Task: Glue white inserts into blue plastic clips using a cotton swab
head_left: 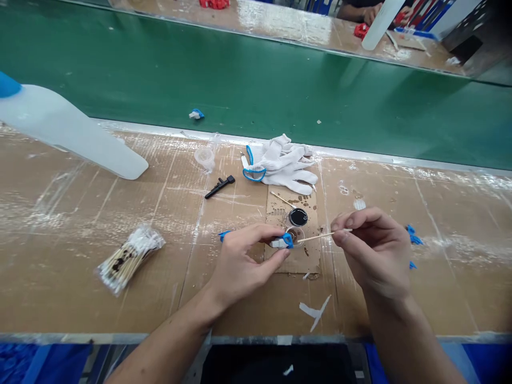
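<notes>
My left hand (248, 253) pinches a small blue and white plastic part (286, 241) between thumb and fingers. In my right hand (376, 248) is a thin cotton swab (318, 236), gripped near its right end. Its left tip meets or nearly meets the blue side of the part; contact cannot be made out. Just behind the part is a small clear cup (296, 232) with brownish residue, partly hidden. Beyond it stands a small pot of dark liquid (298, 216). Another swab (282, 199) lies by the pot on a stained cardboard piece (308, 261).
White gloves (286, 165) and a black plastic piece (220, 186) lie behind. A bag of swabs (130, 257) is at left, below a white bottle-like object (76, 128). Blue parts (414, 236) lie right. Across the green belt (256, 85), another person's hands (374, 13) handle red parts.
</notes>
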The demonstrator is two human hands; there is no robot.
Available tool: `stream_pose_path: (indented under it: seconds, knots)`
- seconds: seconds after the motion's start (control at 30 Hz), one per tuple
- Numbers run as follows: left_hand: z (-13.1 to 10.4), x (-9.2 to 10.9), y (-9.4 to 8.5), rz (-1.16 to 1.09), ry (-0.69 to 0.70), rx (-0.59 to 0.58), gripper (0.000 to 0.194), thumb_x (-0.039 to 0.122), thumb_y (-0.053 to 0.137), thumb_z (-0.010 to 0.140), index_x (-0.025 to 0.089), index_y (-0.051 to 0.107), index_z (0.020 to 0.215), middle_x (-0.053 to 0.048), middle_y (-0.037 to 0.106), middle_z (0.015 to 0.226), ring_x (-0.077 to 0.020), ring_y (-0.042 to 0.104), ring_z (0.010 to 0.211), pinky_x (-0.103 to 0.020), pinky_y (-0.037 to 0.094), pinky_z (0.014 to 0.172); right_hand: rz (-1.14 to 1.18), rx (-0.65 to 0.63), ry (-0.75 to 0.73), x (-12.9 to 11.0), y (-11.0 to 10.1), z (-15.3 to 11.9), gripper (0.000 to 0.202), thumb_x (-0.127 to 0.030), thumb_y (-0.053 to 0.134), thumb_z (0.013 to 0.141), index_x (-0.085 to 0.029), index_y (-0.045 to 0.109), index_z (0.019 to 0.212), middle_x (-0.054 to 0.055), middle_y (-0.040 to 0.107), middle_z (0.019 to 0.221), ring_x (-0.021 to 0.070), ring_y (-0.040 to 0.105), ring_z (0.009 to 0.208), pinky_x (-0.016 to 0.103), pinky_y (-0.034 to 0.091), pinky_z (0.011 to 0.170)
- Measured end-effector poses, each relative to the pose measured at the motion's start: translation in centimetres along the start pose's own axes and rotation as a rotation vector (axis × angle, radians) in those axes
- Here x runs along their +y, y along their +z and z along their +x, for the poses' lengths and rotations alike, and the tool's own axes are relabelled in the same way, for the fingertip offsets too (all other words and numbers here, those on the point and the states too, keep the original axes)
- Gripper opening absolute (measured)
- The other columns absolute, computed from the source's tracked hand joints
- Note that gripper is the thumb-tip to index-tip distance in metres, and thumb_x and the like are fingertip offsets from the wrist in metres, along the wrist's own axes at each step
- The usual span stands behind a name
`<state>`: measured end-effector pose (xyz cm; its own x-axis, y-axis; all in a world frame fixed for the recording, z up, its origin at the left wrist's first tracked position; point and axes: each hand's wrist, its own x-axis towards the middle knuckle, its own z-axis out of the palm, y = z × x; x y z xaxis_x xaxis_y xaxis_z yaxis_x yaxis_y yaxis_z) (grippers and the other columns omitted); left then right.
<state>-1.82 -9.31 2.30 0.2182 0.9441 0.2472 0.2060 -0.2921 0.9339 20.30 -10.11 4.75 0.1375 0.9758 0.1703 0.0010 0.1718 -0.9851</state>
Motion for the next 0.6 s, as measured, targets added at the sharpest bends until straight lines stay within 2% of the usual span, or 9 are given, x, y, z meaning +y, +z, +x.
stream_pose_path:
  seconds: [0.13, 0.33, 0.43, 0.6]
  knots:
    - [-0.2, -0.1, 0.4, -0.057, -0.009, 0.013, 0.022, 0.011, 0.080, 0.080, 0.018, 0.077, 0.101, -0.005, 0.083, 0.095, -0.0192, 0.079, 0.085, -0.030, 0.064, 0.078, 0.012, -0.030, -0.007, -0.3, 0.8, -0.1, 0.020, -0.008, 0.081, 0.082, -0.024, 0.068, 0.085, -0.002, 0.069, 0.079, 0.0130, 0.068, 0.068, 0.023, 0.055, 0.055]
    - [-0.3, 0.1, 0.3, -0.062, 0.024, 0.016, 0.021, 0.011, 0.082, 0.079, 0.018, 0.078, 0.098, -0.005, 0.083, 0.093, -0.0198, 0.079, 0.084, -0.030, 0.064, 0.075, -0.097, -0.052, -0.054, -0.4, 1.3, -0.3, 0.020, -0.008, 0.079, 0.082, -0.023, 0.067, 0.084, -0.002, 0.069, 0.077, 0.0125, 0.065, 0.065, 0.023, 0.053, 0.054]
    - [-0.2, 0.0, 0.3, -0.050, 0.047, 0.018, 0.021, 0.011, 0.082, 0.079, 0.017, 0.077, 0.098, -0.005, 0.083, 0.092, -0.0196, 0.079, 0.083, -0.029, 0.064, 0.074, -0.166, -0.077, -0.124, -0.8, 1.5, -0.5, 0.020, -0.005, 0.075, 0.084, -0.023, 0.067, 0.086, -0.002, 0.069, 0.077, 0.0135, 0.066, 0.069, 0.025, 0.054, 0.059]
    - [-0.2, -0.1, 0.2, -0.034, 0.064, 0.018, 0.021, 0.012, 0.083, 0.079, 0.016, 0.077, 0.098, -0.006, 0.083, 0.093, -0.0198, 0.079, 0.083, -0.029, 0.064, 0.073, -0.283, -0.191, -0.273, -1.9, 1.4, -0.7, 0.024, 0.001, 0.071, 0.084, -0.022, 0.066, 0.088, -0.003, 0.068, 0.078, 0.0132, 0.066, 0.071, 0.028, 0.053, 0.066]
